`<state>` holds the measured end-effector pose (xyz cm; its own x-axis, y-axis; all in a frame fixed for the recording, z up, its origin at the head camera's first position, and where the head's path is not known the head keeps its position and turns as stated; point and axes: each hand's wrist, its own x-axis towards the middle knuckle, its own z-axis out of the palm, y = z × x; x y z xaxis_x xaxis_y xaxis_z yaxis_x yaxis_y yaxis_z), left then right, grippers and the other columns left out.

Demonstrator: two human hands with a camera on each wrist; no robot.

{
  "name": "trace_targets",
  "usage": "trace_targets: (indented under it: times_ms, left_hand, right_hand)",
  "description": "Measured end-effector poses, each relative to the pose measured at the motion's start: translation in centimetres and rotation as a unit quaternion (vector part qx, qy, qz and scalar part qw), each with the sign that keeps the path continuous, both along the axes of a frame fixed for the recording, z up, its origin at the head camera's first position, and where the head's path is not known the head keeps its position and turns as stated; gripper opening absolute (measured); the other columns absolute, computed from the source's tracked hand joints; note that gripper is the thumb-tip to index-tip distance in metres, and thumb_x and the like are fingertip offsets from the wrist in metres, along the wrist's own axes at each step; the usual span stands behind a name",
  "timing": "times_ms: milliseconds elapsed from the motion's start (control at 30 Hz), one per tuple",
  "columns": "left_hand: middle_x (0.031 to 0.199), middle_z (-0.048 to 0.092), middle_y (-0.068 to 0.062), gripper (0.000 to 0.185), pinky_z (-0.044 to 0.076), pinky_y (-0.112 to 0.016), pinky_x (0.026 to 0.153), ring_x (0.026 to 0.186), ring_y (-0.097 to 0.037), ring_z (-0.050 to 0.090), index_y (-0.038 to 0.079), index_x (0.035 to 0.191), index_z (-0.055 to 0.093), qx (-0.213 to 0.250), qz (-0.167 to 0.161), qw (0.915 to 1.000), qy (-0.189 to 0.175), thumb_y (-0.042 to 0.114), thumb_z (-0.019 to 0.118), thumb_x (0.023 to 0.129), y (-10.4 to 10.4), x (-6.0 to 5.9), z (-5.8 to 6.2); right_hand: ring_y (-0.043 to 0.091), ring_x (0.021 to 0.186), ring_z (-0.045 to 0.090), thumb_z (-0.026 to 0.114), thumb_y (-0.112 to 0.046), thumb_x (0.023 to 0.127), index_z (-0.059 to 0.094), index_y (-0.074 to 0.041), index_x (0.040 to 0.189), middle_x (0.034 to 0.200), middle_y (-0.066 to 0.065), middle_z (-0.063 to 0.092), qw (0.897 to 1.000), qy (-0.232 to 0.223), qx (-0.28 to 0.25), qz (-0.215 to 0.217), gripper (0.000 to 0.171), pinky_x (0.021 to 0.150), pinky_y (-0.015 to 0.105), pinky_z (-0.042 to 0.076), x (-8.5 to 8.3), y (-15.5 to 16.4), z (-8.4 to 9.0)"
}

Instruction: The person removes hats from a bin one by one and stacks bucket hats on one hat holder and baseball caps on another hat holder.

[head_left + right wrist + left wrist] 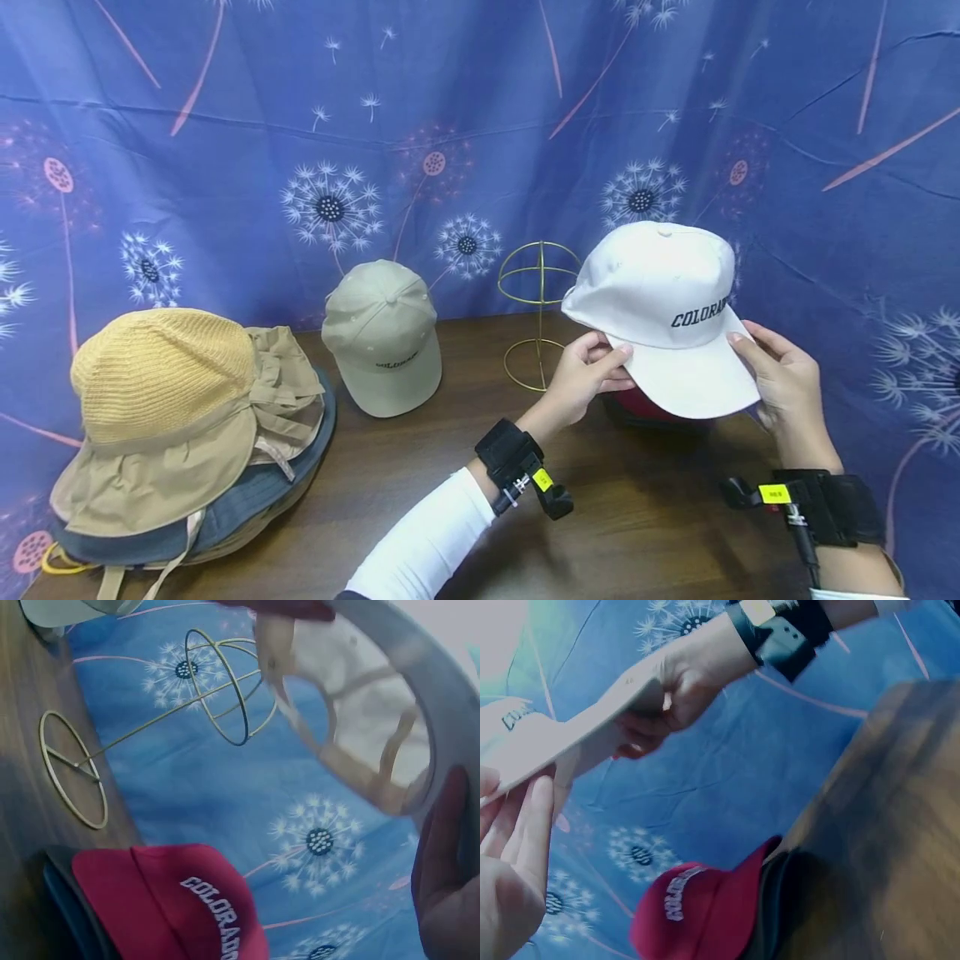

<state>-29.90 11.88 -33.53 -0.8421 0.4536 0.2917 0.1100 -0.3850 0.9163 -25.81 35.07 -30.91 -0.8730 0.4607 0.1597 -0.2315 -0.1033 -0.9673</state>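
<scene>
A white baseball cap [660,283] with dark COLORADO lettering is held up between both hands, its brim tilted down toward me. My left hand [588,375] pinches the cap's edge at the left side of the brim, thumb on top. On the other side my right hand [787,387] grips the brim's right edge, thumb over it and fingers beneath. The right wrist view looks into the hollow underside of the cap. Below it on the table sits a red cap [172,900] stacked on darker caps [772,907], mostly hidden in the head view.
A gold wire hat stand [540,342] stands bare just left of the white cap. Left of it, a beige cap [382,333] rests near the back of the wooden table [420,483]. Piled sun hats [165,400] fill the left end. A blue dandelion-print curtain [480,125] hangs behind.
</scene>
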Motion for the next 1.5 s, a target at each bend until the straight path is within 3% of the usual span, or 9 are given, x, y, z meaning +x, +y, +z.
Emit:
trace_targets:
  times_ms: [200,367,633,867,1033,1167,1267,1400,1500]
  left_hand:
    - [0.119,0.059,-0.037,0.034,0.061,-0.038,0.078,0.088,-0.029,0.073,-0.005,0.128,0.048,-0.034,-0.052,0.9938,0.092,0.003,0.054,0.095,-2.0,1.1,0.8]
    - [0.112,0.063,-0.036,0.032,0.060,-0.045,0.079,0.096,-0.043,0.069,-0.006,0.124,0.050,-0.056,-0.032,0.9901,0.125,0.004,0.057,0.094,-3.4,2.1,1.2]
    - [0.063,0.052,-0.028,0.017,0.061,-0.031,0.075,0.063,-0.005,0.066,-0.013,0.095,0.058,-0.043,0.047,0.9787,0.195,0.004,0.058,0.094,-5.0,3.0,0.5]
    - [0.070,0.061,-0.028,0.012,0.061,-0.030,0.070,0.056,-0.028,0.066,-0.011,0.096,0.057,0.028,0.174,0.9354,0.307,0.001,0.056,0.094,-4.9,4.2,0.4]
    - [0.094,0.069,-0.024,0.018,0.061,-0.030,0.073,0.076,-0.035,0.071,-0.005,0.107,0.060,0.044,0.262,0.9179,0.295,0.009,0.056,0.096,-4.3,5.2,0.6]
    - [0.098,0.068,-0.023,0.018,0.061,-0.028,0.074,0.078,-0.035,0.071,-0.002,0.107,0.059,0.040,0.279,0.9237,0.259,0.012,0.057,0.096,-4.1,5.7,0.5]
    - [0.082,0.065,-0.022,0.011,0.059,-0.022,0.068,0.068,-0.028,0.068,-0.004,0.097,0.057,0.021,0.288,0.9147,0.283,0.006,0.060,0.093,-4.5,6.0,0.8]
    - [0.092,0.062,-0.019,0.026,0.054,-0.018,0.077,0.083,-0.021,0.062,-0.004,0.108,0.051,-0.066,0.275,0.8860,0.368,0.011,0.064,0.091,-6.0,6.7,1.9]
    - [0.118,0.057,-0.015,0.057,0.049,-0.020,0.095,0.108,-0.020,0.057,0.001,0.128,0.042,-0.152,0.246,0.8670,0.406,0.044,0.055,0.094,-7.3,7.3,2.2]
  right_hand:
    - [0.001,0.075,0.070,0.071,-0.006,0.085,0.067,-0.014,0.118,0.096,-0.008,0.067,0.992,0.104,0.008,0.077,0.034,0.059,0.018,0.058,0.5,-0.4,0.6]
    - [0.002,0.080,0.071,0.066,-0.001,0.087,0.063,-0.009,0.125,0.102,-0.007,0.068,0.981,0.145,0.030,0.125,0.039,0.061,0.019,0.058,0.3,-1.3,1.0]
    - [0.003,0.082,0.070,0.064,-0.002,0.089,0.059,-0.005,0.128,0.104,-0.006,0.068,0.978,0.174,0.037,0.112,0.040,0.062,0.017,0.058,-0.3,-3.7,1.4]
    - [0.007,0.097,0.067,0.052,-0.004,0.096,0.040,0.001,0.140,0.119,0.002,0.062,0.951,0.232,-0.056,0.197,0.045,0.074,0.018,0.059,-0.2,-7.3,1.9]
    - [0.009,0.095,0.065,0.044,-0.007,0.100,0.045,-0.001,0.132,0.113,0.003,0.059,0.939,0.238,-0.062,0.241,0.032,0.076,0.019,0.058,-1.0,-9.7,1.8]
    - [0.011,0.093,0.063,0.043,-0.009,0.101,0.052,-0.002,0.126,0.108,0.002,0.061,0.937,0.239,-0.074,0.242,0.027,0.074,0.022,0.056,-1.6,-11.1,1.6]
    - [0.010,0.090,0.065,0.042,-0.008,0.101,0.054,-0.002,0.124,0.105,0.003,0.063,0.939,0.240,-0.094,0.228,0.027,0.073,0.022,0.057,-2.0,-11.6,1.4]
    - [0.010,0.086,0.069,0.040,-0.008,0.102,0.055,0.001,0.123,0.102,0.003,0.068,0.942,0.240,-0.096,0.215,0.028,0.070,0.022,0.059,-2.3,-11.6,1.1]
    - [0.009,0.083,0.069,0.039,-0.009,0.102,0.056,0.001,0.121,0.098,0.003,0.068,0.937,0.241,-0.101,0.231,0.028,0.069,0.021,0.059,-2.6,-11.4,0.9]
